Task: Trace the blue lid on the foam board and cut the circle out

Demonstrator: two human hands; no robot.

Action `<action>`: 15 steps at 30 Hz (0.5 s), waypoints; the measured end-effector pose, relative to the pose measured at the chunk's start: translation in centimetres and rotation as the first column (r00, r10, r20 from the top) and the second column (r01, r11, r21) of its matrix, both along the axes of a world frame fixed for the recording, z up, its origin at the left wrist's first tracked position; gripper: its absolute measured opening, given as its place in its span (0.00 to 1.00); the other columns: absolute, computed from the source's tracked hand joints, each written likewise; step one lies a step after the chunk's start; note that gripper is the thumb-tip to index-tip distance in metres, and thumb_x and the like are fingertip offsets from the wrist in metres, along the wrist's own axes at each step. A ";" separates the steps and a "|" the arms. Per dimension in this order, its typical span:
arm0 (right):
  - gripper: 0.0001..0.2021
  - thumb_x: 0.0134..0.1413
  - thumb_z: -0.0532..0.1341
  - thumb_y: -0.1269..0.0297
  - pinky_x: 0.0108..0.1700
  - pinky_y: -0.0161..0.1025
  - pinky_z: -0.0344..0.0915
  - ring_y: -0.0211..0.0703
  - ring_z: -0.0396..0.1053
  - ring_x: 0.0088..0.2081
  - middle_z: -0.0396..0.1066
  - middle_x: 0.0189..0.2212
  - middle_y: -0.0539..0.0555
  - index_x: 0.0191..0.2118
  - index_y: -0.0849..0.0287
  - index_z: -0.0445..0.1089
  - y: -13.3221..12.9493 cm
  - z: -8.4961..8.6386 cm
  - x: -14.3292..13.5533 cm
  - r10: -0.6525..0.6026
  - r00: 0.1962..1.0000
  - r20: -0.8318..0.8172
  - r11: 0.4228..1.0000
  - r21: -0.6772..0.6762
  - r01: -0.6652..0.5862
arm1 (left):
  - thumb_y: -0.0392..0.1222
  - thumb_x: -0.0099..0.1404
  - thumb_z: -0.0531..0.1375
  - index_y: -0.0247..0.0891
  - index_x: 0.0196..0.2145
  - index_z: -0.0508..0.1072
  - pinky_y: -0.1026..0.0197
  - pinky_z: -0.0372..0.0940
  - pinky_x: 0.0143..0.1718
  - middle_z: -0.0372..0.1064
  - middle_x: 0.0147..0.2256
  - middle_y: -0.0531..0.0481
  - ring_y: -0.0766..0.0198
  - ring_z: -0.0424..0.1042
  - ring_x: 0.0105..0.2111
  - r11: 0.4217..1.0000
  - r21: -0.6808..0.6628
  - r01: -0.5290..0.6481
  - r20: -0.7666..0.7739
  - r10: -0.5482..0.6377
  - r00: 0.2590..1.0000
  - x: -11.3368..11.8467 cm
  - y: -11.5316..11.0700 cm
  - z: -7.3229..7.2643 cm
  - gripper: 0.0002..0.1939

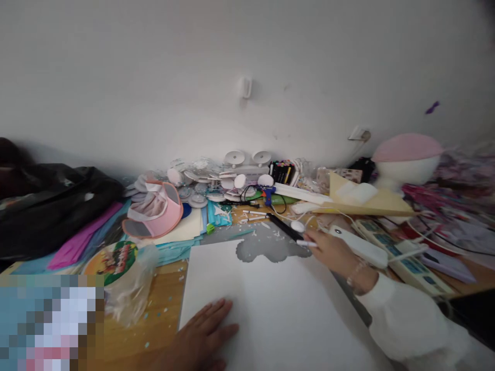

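Observation:
A large white sheet (266, 304) lies on the table, with a wavy, cloud-like edge cut at its far side that shows grey below. My left hand (211, 330) rests on the sheet's near left part, fingers spread and nothing held. Beyond the sheet's far right edge, my right hand (330, 250) has its fingers closed on a thin white pen-like stick (307, 243). Right beside those fingers are a black bar-shaped tool (284, 226) and a small white round piece (297, 226).
Along the wall stand white round discs (198, 200), a blue glue gun (267, 194) and pens (284, 172). A pink visor (164, 208) and a black bag (58, 201) lie left. A power strip (402, 257) and a head form with a pink cap (406, 154) are right.

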State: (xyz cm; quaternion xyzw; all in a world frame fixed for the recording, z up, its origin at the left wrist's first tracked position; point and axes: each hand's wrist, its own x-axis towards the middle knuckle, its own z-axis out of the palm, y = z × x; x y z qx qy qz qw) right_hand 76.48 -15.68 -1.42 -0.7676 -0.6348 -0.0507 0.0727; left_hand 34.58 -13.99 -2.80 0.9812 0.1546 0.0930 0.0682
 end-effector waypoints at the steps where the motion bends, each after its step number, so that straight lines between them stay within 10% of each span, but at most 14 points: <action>1: 0.09 0.55 0.53 0.69 0.36 0.37 0.64 0.46 0.72 0.35 0.74 0.33 0.54 0.37 0.54 0.70 -1.2 -0.7 0.1 0.016 1.000 0.000 1.000 -0.023 -0.016 | 0.37 0.61 0.60 0.48 0.61 0.61 0.56 0.64 0.55 0.54 0.62 0.49 0.56 0.60 0.60 1.000 0.011 0.017 0.003 -0.017 1.000 0.0 0.2 0.3 0.31; 6: 0.13 0.53 0.53 0.71 0.51 0.47 0.60 0.57 0.66 0.50 0.69 0.45 0.68 0.43 0.65 0.68 -3.7 -2.3 5.9 -0.140 0.987 0.079 0.988 -0.048 0.144 | 0.43 0.62 0.60 0.51 0.62 0.59 0.63 0.67 0.52 0.59 0.60 0.53 0.60 0.67 0.55 0.991 0.102 0.087 0.016 -0.090 0.996 0.3 1.3 1.9 0.31; 15: 0.30 0.29 0.70 0.44 0.37 0.43 0.64 0.57 0.73 0.36 0.75 0.34 0.62 0.37 0.61 0.72 -0.5 -1.8 14.1 -0.207 0.970 0.128 0.941 -0.246 0.233 | 0.46 0.65 0.57 0.50 0.59 0.62 0.60 0.70 0.48 0.57 0.61 0.52 0.58 0.68 0.54 0.979 0.153 0.135 -0.009 -0.135 0.991 4.6 1.1 7.8 0.25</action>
